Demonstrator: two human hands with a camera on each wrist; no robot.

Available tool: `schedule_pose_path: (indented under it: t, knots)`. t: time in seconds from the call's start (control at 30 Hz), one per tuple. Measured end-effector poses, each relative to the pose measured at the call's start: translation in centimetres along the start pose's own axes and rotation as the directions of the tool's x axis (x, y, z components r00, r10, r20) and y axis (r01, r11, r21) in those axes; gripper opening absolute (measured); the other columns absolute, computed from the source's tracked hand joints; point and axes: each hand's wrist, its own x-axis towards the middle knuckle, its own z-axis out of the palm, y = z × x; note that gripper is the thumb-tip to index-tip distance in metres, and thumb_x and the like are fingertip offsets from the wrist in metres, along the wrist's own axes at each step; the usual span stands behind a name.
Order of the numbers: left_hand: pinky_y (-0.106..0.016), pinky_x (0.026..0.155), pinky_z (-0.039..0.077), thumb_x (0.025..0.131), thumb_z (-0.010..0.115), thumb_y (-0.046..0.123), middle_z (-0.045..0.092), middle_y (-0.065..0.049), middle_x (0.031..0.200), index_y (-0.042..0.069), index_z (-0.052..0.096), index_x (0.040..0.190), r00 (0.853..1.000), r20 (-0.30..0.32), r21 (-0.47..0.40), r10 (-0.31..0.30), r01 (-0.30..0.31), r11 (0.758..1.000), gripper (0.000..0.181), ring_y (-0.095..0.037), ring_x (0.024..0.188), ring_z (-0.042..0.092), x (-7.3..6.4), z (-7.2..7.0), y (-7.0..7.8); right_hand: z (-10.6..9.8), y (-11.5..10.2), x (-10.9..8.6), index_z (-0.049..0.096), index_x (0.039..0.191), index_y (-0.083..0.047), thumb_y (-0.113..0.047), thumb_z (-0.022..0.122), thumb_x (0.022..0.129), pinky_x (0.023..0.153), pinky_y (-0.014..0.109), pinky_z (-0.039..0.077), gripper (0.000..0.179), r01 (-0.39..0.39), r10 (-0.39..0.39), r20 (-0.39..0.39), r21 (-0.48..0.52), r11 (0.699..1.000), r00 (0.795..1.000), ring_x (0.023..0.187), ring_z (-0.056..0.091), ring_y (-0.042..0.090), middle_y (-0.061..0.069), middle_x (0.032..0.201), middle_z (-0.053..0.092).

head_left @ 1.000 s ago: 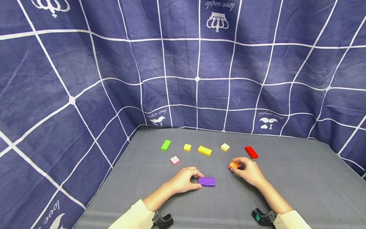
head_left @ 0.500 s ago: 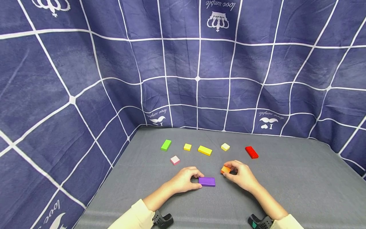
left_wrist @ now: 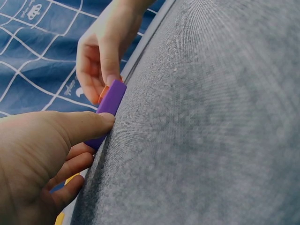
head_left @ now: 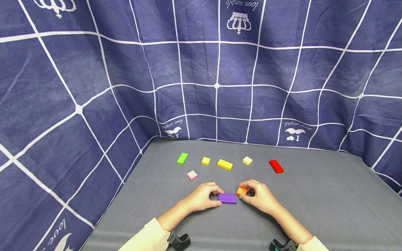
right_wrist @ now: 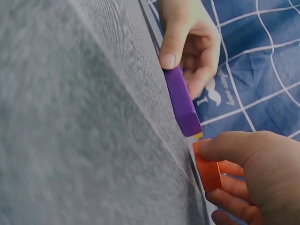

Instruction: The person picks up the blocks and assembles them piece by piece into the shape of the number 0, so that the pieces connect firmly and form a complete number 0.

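A purple rectangular block (head_left: 227, 199) lies flat on the grey table, its long side running left to right. My left hand (head_left: 203, 198) pinches its left end between thumb and fingers. Just off the right end of that block is a small orange square block (head_left: 241, 191), which my right hand (head_left: 259, 197) grips between thumb and fingers. In the right wrist view the orange block (right_wrist: 207, 165) sits close to the end of the purple block (right_wrist: 183, 103), a narrow gap between them. The left wrist view shows the purple block (left_wrist: 107, 112) partly covering the orange one.
Farther back on the grey table (head_left: 329, 195) lie a green block (head_left: 182, 159), a small yellow block (head_left: 206, 160), a long yellow block (head_left: 225, 164), a pale yellow block (head_left: 247, 160), a red block (head_left: 276, 166) and a pink-sided block (head_left: 192, 175). A blue gridded curtain (head_left: 201, 101) stands behind.
My right hand has carried the orange block leftward and nearer to me, up beside the purple block's right end. The left hand and the purple block have stayed in place.
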Motion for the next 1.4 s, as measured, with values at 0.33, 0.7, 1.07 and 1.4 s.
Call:
schedule_pose_path:
  t: [0.33, 0.7, 1.07, 1.4]
  knots:
    - [-0.017, 0.080, 0.044, 0.077, 0.082, 0.017, 0.063, 0.005, 0.089, 0.011, 0.072, 0.103, 1.000, -0.015, 0.009, 0.024, -0.024, 1.000, 0.027, -0.004, 0.084, 0.057, 0.0, 0.0, -0.1, 0.4, 0.1, -0.1, 0.072, 0.099, -0.008, -0.010, 0.084, 0.074, 0.069, 0.028, 0.049, 0.028, 0.028, -0.028, 0.024, 0.001, 1.000, 0.999, 0.078, 0.057, 0.010, -0.009, 0.088, 0.062]
    - [-0.017, 0.080, 0.044, 0.078, 0.081, 0.017, 0.063, 0.005, 0.090, 0.011, 0.072, 0.103, 1.000, -0.010, 0.009, 0.015, -0.015, 1.000, 0.027, -0.004, 0.085, 0.057, 0.0, 0.0, 0.0, 0.6, 0.0, -0.1, 0.071, 0.099, -0.007, -0.007, 0.085, 0.070, 0.069, 0.027, 0.049, 0.032, 0.064, -0.065, -0.008, -0.034, 0.997, 0.998, 0.078, 0.058, 0.009, -0.007, 0.089, 0.063]
    - [-0.017, 0.080, 0.044, 0.078, 0.082, 0.017, 0.063, 0.006, 0.090, 0.011, 0.072, 0.103, 1.000, -0.003, 0.005, 0.004, -0.004, 1.000, 0.027, -0.003, 0.085, 0.057, 0.0, 0.0, 0.1, 0.9, -1.6, -0.2, 0.071, 0.099, -0.008, -0.004, 0.080, 0.070, 0.074, 0.029, 0.047, 0.031, 0.190, -0.194, -0.017, -0.121, 0.974, 0.981, 0.087, 0.055, 0.012, -0.005, 0.098, 0.063]
    - [-0.018, 0.079, 0.044, 0.078, 0.082, 0.018, 0.062, 0.007, 0.090, 0.012, 0.072, 0.103, 1.000, -0.002, 0.014, -0.001, 0.001, 1.000, 0.027, -0.004, 0.085, 0.057, 0.0, 0.0, 0.2, 2.1, -2.3, -0.3, 0.069, 0.085, -0.015, -0.009, 0.082, 0.074, 0.066, 0.025, 0.043, 0.018, 0.176, -0.191, -0.063, -0.195, 0.965, 0.980, 0.078, 0.048, 0.006, -0.011, 0.083, 0.059]
